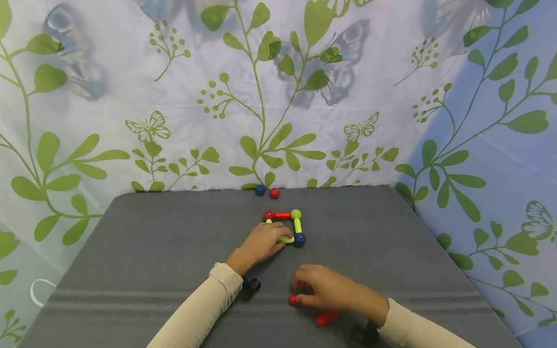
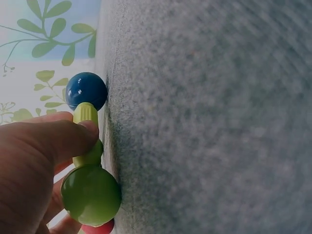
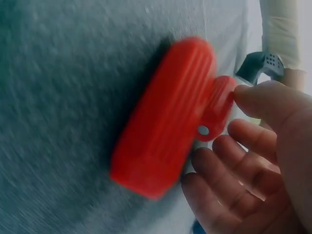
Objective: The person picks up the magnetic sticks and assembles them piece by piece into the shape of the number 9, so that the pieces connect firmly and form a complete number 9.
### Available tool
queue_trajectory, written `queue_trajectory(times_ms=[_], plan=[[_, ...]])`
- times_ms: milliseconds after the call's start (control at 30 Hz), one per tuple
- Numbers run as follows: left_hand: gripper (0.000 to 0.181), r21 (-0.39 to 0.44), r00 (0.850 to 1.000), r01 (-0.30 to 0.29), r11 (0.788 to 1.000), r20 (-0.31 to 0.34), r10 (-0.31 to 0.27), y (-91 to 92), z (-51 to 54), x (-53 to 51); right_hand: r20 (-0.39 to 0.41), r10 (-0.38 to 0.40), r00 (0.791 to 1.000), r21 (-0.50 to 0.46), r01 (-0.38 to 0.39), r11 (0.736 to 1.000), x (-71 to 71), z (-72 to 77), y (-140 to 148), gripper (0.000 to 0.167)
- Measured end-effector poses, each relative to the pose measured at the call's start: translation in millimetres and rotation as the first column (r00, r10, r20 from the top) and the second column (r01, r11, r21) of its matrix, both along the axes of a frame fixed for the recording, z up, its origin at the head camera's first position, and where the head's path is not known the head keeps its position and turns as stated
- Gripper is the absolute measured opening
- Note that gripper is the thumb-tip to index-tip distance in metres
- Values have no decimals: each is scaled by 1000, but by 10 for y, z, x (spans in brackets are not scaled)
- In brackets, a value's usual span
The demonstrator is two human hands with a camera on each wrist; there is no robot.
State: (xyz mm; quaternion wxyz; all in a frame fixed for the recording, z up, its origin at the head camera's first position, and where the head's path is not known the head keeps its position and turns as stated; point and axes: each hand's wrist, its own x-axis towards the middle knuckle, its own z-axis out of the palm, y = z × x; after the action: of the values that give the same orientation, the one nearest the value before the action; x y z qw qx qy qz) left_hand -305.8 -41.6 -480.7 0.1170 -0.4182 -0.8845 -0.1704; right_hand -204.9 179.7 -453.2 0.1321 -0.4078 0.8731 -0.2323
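Note:
My left hand (image 1: 264, 240) pinches a yellow-green stick (image 2: 86, 113) between thumb and fingers. That stick joins a blue ball (image 1: 300, 239) to a green ball (image 2: 91, 195), which my hand hides in the head view. They belong to a four-sided frame with a red ball (image 1: 268, 215), a red stick (image 1: 283, 215), a yellow-green ball (image 1: 296, 214) and another yellow-green stick (image 1: 298, 225). My right hand (image 1: 326, 288) hovers low with bent, parted fingers. Its thumb tip is at the edge of a small red stick (image 3: 219, 105); a second red stick (image 3: 163, 122) lies nearer the camera.
A loose blue ball (image 1: 260, 190) and a loose red ball (image 1: 274, 193) sit at the far edge of the grey table (image 1: 174, 232). A patterned cloth (image 1: 183, 121) hangs behind and beside the table. Dark devices are strapped at both wrists.

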Motion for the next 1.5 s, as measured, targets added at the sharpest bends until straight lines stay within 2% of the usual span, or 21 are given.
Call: queue_trajectory(times_ms=[133,233,533,633,767,900,1000,1300,1500], plan=[[25,17,1000,3,1000,-17,-3,-3,-16,-1,19,26,999,-15,-26,1000,26,-42,-11,9],[25,15,1000,2,1000,-3,-2,-2,-21,4,39,30,999,-8,-30,1000,41,-60,-17,9],[26,-8,1000,-8,1000,25,9,-10,-4,12,57,-9,998,66,5,998,60,-12,-12,15],[26,-5,1000,-9,1000,17,9,-15,-10,4,24,-9,1000,60,7,998,35,-7,-17,15],[25,1,1000,-8,1000,-7,8,-11,-20,-8,-76,-79,994,40,82,996,-74,-13,-17,16],[25,11,1000,-9,1000,-26,9,-2,-19,4,-153,-189,970,-14,189,982,-241,-9,7,17],[25,13,1000,-9,1000,-29,9,8,-16,21,-162,-272,949,-34,270,962,-336,-10,26,16],[24,24,999,-4,1000,-41,5,23,-47,13,-138,-472,871,-42,471,881,-502,-57,89,17],[23,27,999,-8,1000,-40,9,20,-30,12,-76,-556,828,-54,554,831,-572,-51,87,18]])
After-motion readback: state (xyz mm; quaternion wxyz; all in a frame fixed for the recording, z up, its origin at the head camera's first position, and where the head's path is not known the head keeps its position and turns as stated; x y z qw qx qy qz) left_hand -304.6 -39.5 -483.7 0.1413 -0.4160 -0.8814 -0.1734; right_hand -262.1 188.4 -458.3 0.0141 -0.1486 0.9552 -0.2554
